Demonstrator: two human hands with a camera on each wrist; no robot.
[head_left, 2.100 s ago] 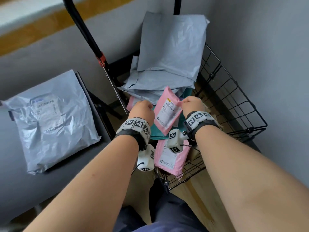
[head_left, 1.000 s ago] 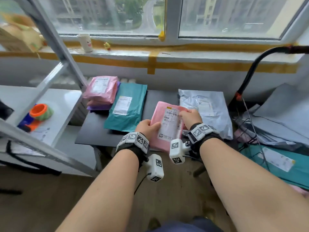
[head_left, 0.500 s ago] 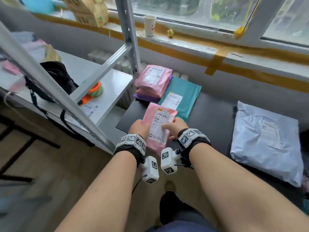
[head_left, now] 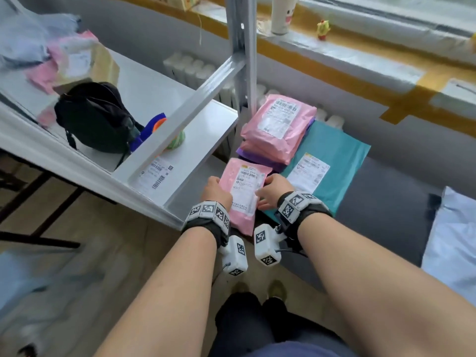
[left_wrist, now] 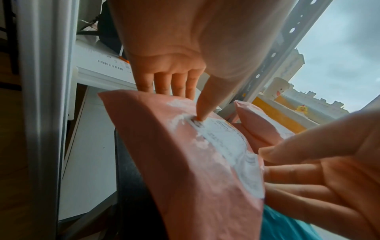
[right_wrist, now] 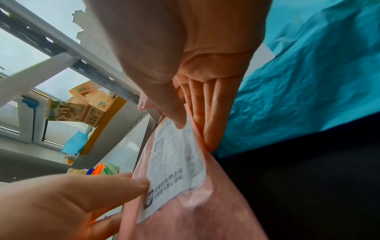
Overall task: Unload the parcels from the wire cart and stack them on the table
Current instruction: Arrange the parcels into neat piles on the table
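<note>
Parcels in the head view number at least five off the shelf: one grey-white mailer (head_left: 453,243) at 3 o'clock on the dark counter (head_left: 381,202), one teal mailer (head_left: 332,163) lying flat at 1 o'clock, a stack at 12 o'clock with a pink parcel (head_left: 279,124) on top, more pink under it and a purple one (head_left: 255,157) at the bottom, and one pink mailer (head_left: 246,194) held at the centre. A white metal shelf (head_left: 144,94) fills 9 to 11 o'clock, its upright post and slanting brace crossing in front of the stack's left side; on it sit a black bag (head_left: 95,117), a blurred heap of further parcels and an orange-and-blue object. On the sill at 12 o'clock stand one paper cup (head_left: 282,14) and one small yellow figure (head_left: 323,28). The held mailer hangs over the counter's near left corner, label up, long axis running 6 to 12 o'clock, far end just short of the stack. Both hands clamp it, left hand (head_left: 215,190) on its left edge, right hand (head_left: 274,189) on its right edge, thumbs on top, fingers beneath.
</note>
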